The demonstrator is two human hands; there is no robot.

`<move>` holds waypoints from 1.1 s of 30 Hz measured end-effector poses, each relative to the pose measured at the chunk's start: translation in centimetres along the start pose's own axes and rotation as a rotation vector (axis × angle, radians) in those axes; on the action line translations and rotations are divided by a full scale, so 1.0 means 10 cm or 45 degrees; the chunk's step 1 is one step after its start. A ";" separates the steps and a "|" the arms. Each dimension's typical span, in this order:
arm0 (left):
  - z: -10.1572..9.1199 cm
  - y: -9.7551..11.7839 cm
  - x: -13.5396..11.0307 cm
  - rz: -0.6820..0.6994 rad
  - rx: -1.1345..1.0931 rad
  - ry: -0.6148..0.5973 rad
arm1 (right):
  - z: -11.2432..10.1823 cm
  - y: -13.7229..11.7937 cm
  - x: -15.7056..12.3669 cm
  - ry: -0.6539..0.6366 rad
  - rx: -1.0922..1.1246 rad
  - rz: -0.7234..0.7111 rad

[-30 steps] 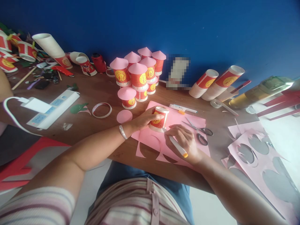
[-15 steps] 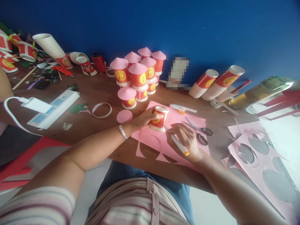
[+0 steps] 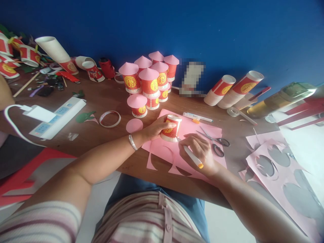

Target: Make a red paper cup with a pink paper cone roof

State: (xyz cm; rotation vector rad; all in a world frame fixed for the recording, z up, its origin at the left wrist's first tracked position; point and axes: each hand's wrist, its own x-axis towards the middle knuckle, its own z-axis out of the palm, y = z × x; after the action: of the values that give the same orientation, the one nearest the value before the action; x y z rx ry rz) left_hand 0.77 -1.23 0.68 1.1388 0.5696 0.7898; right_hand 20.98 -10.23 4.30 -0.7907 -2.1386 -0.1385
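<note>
My left hand (image 3: 158, 128) wraps round a red and white paper cup (image 3: 171, 135) with a yellow print, held over pink paper (image 3: 162, 148). In my right hand (image 3: 198, 153) is a white marker pen (image 3: 193, 157) with an orange end, its tip at the lower right edge of the cup. Black-handled scissors (image 3: 215, 141) lie partly spread on the paper, just right of my right hand. Behind them rests another white marker (image 3: 199, 117), with an orange cap (image 3: 195, 121) beside it. A pink paper disc (image 3: 134, 125) lies near my left wrist.
Several red cups with pink cone tops (image 3: 149, 76) stand stacked behind my left hand. Cup stacks (image 3: 235, 87), a tape roll (image 3: 232, 111) and a gold bottle (image 3: 268, 104) are at the right. A power strip (image 3: 59, 118) lies left; cut pink scraps (image 3: 258, 155) lie right.
My right hand and the marker have shifted very slightly at the cup's lower edge. The cup and my left hand stay in place.
</note>
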 end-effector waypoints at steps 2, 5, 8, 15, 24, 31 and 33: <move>0.00 -0.01 0.00 -0.002 -0.002 0.007 | 0.00 0.00 0.00 -0.004 -0.002 -0.004; -0.01 -0.01 0.00 0.001 0.004 0.008 | 0.00 0.00 0.00 -0.013 0.005 -0.009; -0.01 -0.01 0.00 -0.006 0.013 0.007 | 0.00 -0.01 -0.01 -0.017 0.020 -0.007; -0.02 -0.02 0.00 -0.002 0.017 0.014 | 0.02 0.00 -0.03 -0.016 0.031 0.000; -0.02 -0.04 0.02 -0.011 -0.069 0.002 | 0.00 0.00 -0.01 -0.011 -0.003 -0.008; -0.02 -0.03 0.02 -0.004 -0.049 0.022 | 0.00 0.00 -0.01 -0.017 -0.014 -0.023; -0.02 -0.03 0.02 -0.003 -0.053 0.019 | 0.00 0.00 -0.01 -0.024 -0.004 -0.034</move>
State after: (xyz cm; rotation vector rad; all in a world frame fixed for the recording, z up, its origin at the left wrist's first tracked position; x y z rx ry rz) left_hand 0.84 -1.06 0.33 1.0946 0.5645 0.8056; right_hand 21.00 -10.32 4.27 -0.7688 -2.1679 -0.1492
